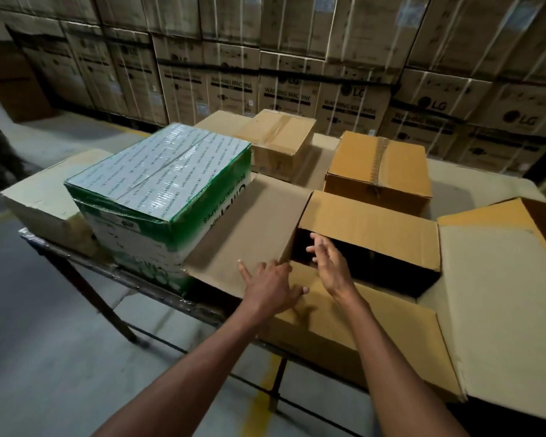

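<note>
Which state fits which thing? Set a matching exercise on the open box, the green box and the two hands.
Things: 1 open box; 2 green box; 3 left hand; 4 right hand
States: a over the opening; b flat on a flap; c flaps spread; d taped shut
Pairs: 1-c; 2-d; 3-b; 4-a

**Warehouse interior.** A wall of stacked cartons [297, 74] printed "LG" and "WASHING MACHINE" fills the background, strapped and piled several high. In front, a metal-framed table [133, 282] carries smaller taped boxes [379, 171], a film-wrapped green-and-white box [158, 184] marked as tapes, and an open carton [369, 228]. The concrete floor [44, 342] bears a painted yellow line [259, 402].
</note>
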A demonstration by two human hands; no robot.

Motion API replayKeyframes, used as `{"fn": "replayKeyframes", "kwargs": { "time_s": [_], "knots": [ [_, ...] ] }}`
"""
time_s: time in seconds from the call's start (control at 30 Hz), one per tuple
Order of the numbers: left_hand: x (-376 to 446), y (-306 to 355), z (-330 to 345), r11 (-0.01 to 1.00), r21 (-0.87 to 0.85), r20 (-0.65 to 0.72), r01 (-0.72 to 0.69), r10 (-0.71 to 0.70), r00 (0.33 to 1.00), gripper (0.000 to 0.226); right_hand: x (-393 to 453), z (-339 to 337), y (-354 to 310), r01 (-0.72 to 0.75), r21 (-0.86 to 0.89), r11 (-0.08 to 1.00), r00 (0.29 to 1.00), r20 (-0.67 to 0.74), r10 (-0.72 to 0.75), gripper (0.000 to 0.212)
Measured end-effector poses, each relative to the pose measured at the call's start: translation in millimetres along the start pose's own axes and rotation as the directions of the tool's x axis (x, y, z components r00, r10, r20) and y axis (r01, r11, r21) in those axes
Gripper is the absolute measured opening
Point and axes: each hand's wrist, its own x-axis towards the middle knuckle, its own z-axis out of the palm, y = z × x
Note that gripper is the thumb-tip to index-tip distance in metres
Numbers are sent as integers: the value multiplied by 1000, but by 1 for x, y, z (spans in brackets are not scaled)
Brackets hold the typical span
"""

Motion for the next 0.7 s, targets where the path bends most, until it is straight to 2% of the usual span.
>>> {"fn": "replayKeyframes", "kwargs": {
  "time_s": [0.17, 0.3, 0.4, 0.5, 0.6, 0.7],
  "knots": [
    [20, 28, 4, 979, -27, -22, -201, 201, 979, 62, -11, -67, 42, -58, -308, 950, 996, -88, 33, 49],
    [53, 48, 21, 944, -147, 98, -296, 312, 945, 66, -21, -99, 78, -218, -505, 835, 974, -56, 221, 52],
    [69, 58, 35, 941, -101, 206, -324, 339, 918, 76, -29, -112, 98, -320, -585, 745, 940, -96, 328, 64],
    [76, 64, 47, 939, -78, 231, -335, 344, 910, 75, -40, -126, 88, -336, -641, 690, 928, -102, 358, 63],
    [81, 71, 58, 937, -58, 237, -346, 349, 907, 58, -51, -134, 75, -310, -692, 652, 913, -27, 406, 63],
    [86, 75, 63, 929, -71, 175, -363, 370, 912, 44, -51, -139, 77, -269, -681, 681, 932, -4, 363, 60]
  ]
}}
